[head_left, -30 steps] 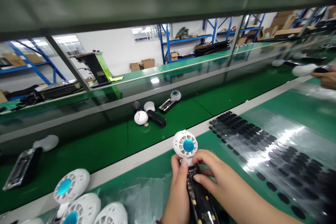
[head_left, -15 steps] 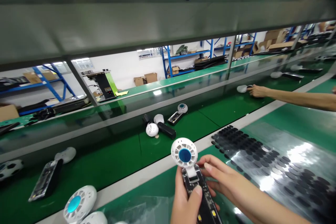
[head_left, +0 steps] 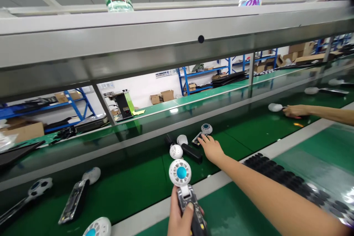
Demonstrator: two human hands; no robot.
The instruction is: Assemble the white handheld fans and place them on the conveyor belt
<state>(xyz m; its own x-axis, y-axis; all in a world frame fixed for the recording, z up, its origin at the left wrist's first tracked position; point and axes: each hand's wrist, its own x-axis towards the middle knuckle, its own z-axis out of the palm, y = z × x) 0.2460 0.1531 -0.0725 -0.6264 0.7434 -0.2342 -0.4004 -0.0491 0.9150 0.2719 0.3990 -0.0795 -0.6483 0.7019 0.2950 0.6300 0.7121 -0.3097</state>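
Observation:
My left hand (head_left: 181, 217) grips the dark handle of a hand-held fan (head_left: 180, 173) with a white round head and a blue centre, held upright near the bottom of the view. My right hand (head_left: 211, 147) is stretched out over the green conveyor belt (head_left: 132, 184), fingers spread, its fingertips at an open-backed fan unit (head_left: 203, 133) lying on the belt. Just left of it lie two more white-headed fans with black handles (head_left: 182, 148).
Another person's hand (head_left: 297, 110) reaches onto the belt at the right, beside a white fan head (head_left: 275, 107). A sheet of black round pads (head_left: 279, 175) lies on the bench. More fan units (head_left: 74, 195) ride the belt at left. A grey shelf (head_left: 166, 44) runs overhead.
My right hand left the fan's handle and reached forward to the unit on the belt. The left hand keeps the fan alone. The view tilted upward.

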